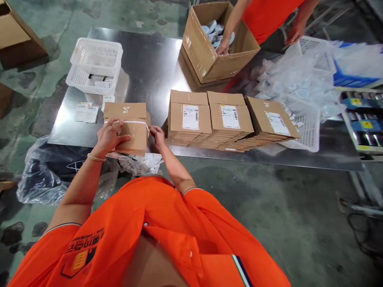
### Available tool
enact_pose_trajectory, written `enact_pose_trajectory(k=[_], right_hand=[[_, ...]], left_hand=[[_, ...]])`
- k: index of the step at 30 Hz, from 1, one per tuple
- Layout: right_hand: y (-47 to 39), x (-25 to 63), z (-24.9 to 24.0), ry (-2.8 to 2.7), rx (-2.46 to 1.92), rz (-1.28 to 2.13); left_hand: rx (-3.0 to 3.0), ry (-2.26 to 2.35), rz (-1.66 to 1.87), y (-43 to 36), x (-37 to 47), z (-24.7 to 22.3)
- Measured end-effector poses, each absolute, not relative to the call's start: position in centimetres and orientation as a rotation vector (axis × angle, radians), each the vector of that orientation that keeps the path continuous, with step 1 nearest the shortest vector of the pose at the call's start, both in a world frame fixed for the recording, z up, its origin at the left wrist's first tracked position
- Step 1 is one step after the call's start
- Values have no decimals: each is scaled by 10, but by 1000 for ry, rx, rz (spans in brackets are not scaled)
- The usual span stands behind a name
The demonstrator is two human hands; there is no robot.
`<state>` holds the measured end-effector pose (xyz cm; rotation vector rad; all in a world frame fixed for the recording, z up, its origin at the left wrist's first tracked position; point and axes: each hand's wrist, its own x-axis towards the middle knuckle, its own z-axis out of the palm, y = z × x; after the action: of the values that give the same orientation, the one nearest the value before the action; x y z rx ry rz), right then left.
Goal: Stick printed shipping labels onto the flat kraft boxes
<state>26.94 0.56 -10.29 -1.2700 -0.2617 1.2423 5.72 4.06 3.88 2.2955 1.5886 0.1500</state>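
The small cardboard box [127,125] sits at the near edge of the steel table [149,63], directly in front of the person. A white strip [134,122] runs across the box's top face from left to right.

Left hand [109,137]: laid flat on the left part of the box top, palm down, fingers spread and pressing on the cardboard and the left end of the strip. It grips nothing; it rests on the surface. A thin band circles the wrist.

Right hand [157,133]: placed at the right edge of the box, fingers drawn narrow and pinched at the right end of the white strip where it meets the box side.

The box therefore lies between the two hands, under the left one and touching the right one at its right edge.

Surroundings:
- Just right of the box, three stacks of flat cartons [227,121] with printed labels on top.
- Left of the box, loose white labels [86,111] on the table.
- Behind them, a white perforated basket [95,63].
- At the far side, a large open carton [215,40], into which another person's hand [223,47] reaches.
- At right, a heap of clear plastic bags [296,75].
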Motion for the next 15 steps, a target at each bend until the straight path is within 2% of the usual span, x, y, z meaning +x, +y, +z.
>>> enact_pose_trajectory(k=[3, 10, 15], right_hand=[[10, 270, -93, -235, -1375, 1219], [22, 265, -75, -654, -1476, 756], [31, 271, -81, -624, -1513, 808]], left_hand=[[2350, 1586, 49, 39, 55, 43], [2397, 1571, -4, 39, 58, 44], [2407, 1567, 55, 38, 56, 41]])
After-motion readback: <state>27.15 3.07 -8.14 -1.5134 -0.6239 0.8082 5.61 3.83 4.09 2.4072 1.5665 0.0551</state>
